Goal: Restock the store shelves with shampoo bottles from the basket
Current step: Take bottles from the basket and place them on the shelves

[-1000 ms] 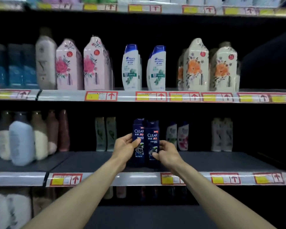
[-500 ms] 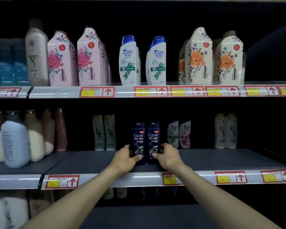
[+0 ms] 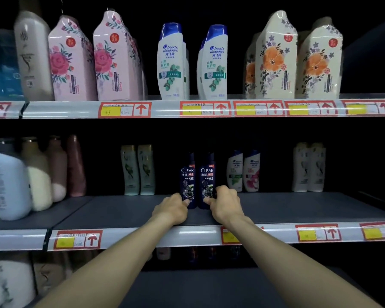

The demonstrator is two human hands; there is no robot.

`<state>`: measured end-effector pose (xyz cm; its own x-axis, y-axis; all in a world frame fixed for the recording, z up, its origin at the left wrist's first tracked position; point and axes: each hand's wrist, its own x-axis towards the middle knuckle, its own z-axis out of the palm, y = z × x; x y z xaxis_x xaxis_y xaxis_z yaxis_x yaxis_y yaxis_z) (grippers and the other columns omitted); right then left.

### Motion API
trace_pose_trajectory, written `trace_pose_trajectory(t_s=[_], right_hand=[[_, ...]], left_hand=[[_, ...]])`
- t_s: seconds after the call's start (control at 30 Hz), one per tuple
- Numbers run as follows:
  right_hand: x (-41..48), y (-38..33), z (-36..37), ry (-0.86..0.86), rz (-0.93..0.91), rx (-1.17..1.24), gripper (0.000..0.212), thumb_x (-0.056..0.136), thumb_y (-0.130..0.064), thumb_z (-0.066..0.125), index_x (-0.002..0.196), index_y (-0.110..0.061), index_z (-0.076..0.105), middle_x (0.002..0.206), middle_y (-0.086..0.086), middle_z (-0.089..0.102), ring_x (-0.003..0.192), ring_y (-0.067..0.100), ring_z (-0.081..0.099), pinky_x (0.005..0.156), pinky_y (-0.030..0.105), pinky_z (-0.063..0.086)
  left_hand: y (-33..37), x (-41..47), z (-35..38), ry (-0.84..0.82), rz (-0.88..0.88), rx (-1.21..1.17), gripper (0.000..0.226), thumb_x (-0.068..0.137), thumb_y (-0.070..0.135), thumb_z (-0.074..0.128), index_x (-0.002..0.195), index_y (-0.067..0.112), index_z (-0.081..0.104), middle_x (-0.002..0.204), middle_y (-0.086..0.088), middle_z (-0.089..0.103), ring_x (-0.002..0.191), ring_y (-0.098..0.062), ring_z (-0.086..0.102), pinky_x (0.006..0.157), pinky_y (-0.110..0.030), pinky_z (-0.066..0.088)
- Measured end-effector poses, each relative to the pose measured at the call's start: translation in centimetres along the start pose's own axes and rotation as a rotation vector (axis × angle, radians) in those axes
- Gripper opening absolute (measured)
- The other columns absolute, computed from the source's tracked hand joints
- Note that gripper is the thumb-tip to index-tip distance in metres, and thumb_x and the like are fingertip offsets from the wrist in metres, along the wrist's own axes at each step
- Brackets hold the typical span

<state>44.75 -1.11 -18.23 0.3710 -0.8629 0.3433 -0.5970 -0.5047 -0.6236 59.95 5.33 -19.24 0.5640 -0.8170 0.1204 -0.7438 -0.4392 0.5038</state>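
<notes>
middle shelf (image 3: 298, 207) | 2 dark blue shampoo bottles (image 3: 188, 181) are standing upright side by side on it | left hand (image 3: 170, 210) is gripping the left one low down | right hand (image 3: 223, 204) is gripping the right one low down | 2 pale green bottles (image 3: 129, 172) are standing left of them, 2 white bottles (image 3: 235, 172) right

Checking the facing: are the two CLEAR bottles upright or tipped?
Upright. Both CLEAR bottles stand side by side, caps up, bases on the grey shelf.
</notes>
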Motion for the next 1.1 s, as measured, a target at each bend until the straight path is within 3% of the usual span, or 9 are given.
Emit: trace_pose_trajectory(t_s=[0.23, 0.4, 0.6, 0.67, 0.73, 0.77, 0.83, 0.97, 1.1], right_hand=[[0.7, 0.9, 0.9, 0.023, 0.013, 0.039, 0.04, 0.099, -0.04, 0.065, 0.117, -0.004, 0.061, 0.113, 0.013, 0.06, 0.105, 0.035, 0.059, 0.088, 0.044, 0.053], [0.5, 1.2, 1.3, 0.059, 0.007, 0.048, 0.032, 0.098, -0.041, 0.066, 0.101, -0.01, 0.063, 0.097, 0.007, 0.062, 0.092, 0.03, 0.061, 0.083, 0.046, 0.057], [-1.4, 0.8, 0.0, 0.216, -0.079, 0.139, 0.036, 0.102, -0.037, 0.059, 0.125, -0.009, 0.064, 0.111, 0.012, 0.073, 0.107, 0.033, 0.066, 0.088, 0.04, 0.054], [-2.7, 1.0, -0.7, 0.262, -0.162, 0.22, 0.026, 0.103, -0.033, 0.054, 0.121, -0.019, 0.067, 0.104, 0.002, 0.074, 0.099, 0.022, 0.068, 0.083, 0.031, 0.052], [-4.7, 1.7, -1.0, 0.275, -0.257, 0.263, 0.019, 0.101, -0.026, 0.053, 0.112, -0.026, 0.068, 0.096, -0.009, 0.073, 0.088, 0.006, 0.066, 0.076, 0.019, 0.049], [-6.0, 2.1, -1.0, 0.258, -0.301, 0.277, 0.019, 0.099, -0.024, 0.053, 0.109, -0.028, 0.068, 0.093, -0.014, 0.071, 0.085, 0.0, 0.065, 0.074, 0.012, 0.047], [-8.9, 3.4, -0.6, 0.202, -0.354, 0.301, 0.018, 0.096, -0.02, 0.054, 0.103, -0.029, 0.067, 0.089, -0.018, 0.069, 0.086, -0.003, 0.064, 0.072, 0.004, 0.043], [-14.7, 6.6, 1.6, 0.003, -0.299, 0.338, 0.016, 0.095, -0.021, 0.058, 0.101, -0.032, 0.067, 0.088, -0.015, 0.071, 0.084, 0.0, 0.066, 0.071, 0.008, 0.047], [-20.3, 10.3, 4.7, -0.205, -0.21, 0.257, 0.014, 0.096, -0.019, 0.06, 0.104, -0.028, 0.068, 0.088, -0.014, 0.07, 0.088, -0.003, 0.064, 0.07, 0.005, 0.046]], left_hand=[[0.0, 0.1, 0.8, 0.076, 0.021, 0.121, 0.043, 0.108, 0.047, 0.032, 0.137, 0.022, 0.051, 0.14, -0.008, 0.061, 0.135, -0.03, 0.051, 0.106, -0.046, 0.034], [-0.1, -0.3, 0.8, 0.06, 0.024, 0.152, 0.047, 0.108, 0.043, 0.034, 0.146, 0.018, 0.043, 0.141, -0.009, 0.061, 0.134, -0.031, 0.052, 0.105, -0.046, 0.035], [0.1, -2.4, -1.2, 0.115, 0.034, -0.192, 0.034, 0.103, 0.033, 0.051, 0.128, 0.01, 0.056, 0.136, -0.017, 0.061, 0.125, -0.039, 0.057, 0.103, -0.043, 0.048], [0.1, -4.1, -2.1, 0.175, 0.083, -0.28, 0.046, 0.099, 0.028, 0.056, 0.142, 0.011, 0.053, 0.138, -0.013, 0.061, 0.126, -0.033, 0.058, 0.102, -0.036, 0.046], [-0.1, -6.8, -2.7, 0.238, 0.155, -0.316, 0.057, 0.096, 0.026, 0.057, 0.151, 0.018, 0.047, 0.127, 0.001, 0.065, 0.111, -0.01, 0.063, 0.091, -0.024, 0.046], [-0.3, -8.4, -2.7, 0.268, 0.188, -0.328, 0.058, 0.095, 0.025, 0.057, 0.152, 0.022, 0.046, 0.118, 0.01, 0.063, 0.096, 0.008, 0.06, 0.083, -0.013, 0.044], [-0.7, -11.7, -2.0, 0.306, 0.236, -0.378, 0.053, 0.093, 0.022, 0.059, 0.145, 0.03, 0.052, 0.11, 0.018, 0.063, 0.087, 0.016, 0.057, 0.075, -0.004, 0.04], [-3.0, -17.5, 2.4, 0.268, 0.242, -0.435, 0.045, 0.093, 0.017, 0.063, 0.135, 0.031, 0.06, 0.124, 0.01, 0.065, 0.111, -0.012, 0.061, 0.094, -0.027, 0.048], [-7.2, -22.0, 9.1, 0.122, 0.19, -0.355, 0.045, 0.094, 0.016, 0.065, 0.137, 0.026, 0.059, 0.127, 0.013, 0.063, 0.111, -0.006, 0.059, 0.088, -0.017, 0.042]])
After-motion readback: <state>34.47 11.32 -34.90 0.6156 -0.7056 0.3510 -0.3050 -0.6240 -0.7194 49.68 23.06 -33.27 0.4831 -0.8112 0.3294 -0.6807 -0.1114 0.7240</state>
